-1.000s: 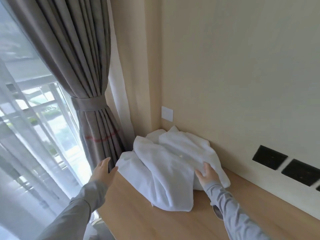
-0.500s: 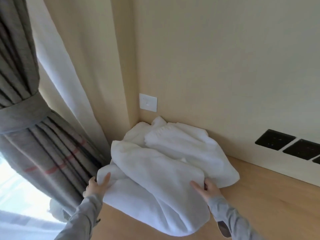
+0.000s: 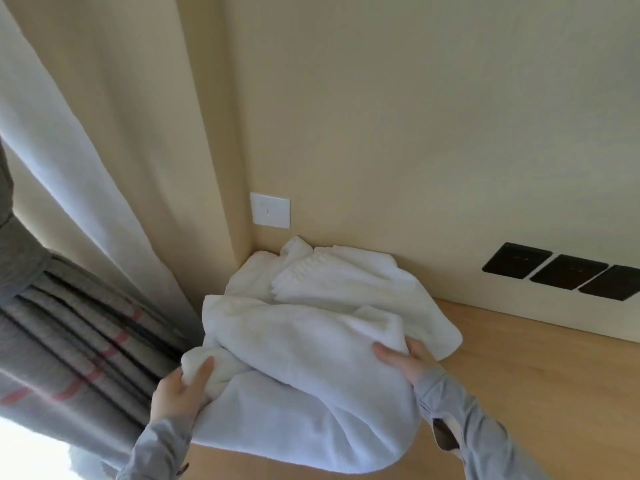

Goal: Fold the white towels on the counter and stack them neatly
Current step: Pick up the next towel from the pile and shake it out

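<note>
left hand [image 3: 180,393]: fingers curled shut around a bunched fold at the near left edge of the towels [image 3: 311,358]; the cloth is gripped in the fist.
right hand [image 3: 407,362]: closed on the right side of the top layer, thumb laid over the cloth, fingers tucked beneath it.
sleeves: two, grey, seen down to both wrists.
towels: a rumpled white heap is seen on the wooden worktop [image 3: 536,375], pushed into the wall corner; a separate count cannot be told, as the layers overlap.
wall plates: one white switch [image 3: 270,210] above the heap; three black panels [image 3: 561,276] set in a row to the right.
curtain [image 3: 69,341]: one, grey, hung at the left, just beside the heap.
</note>
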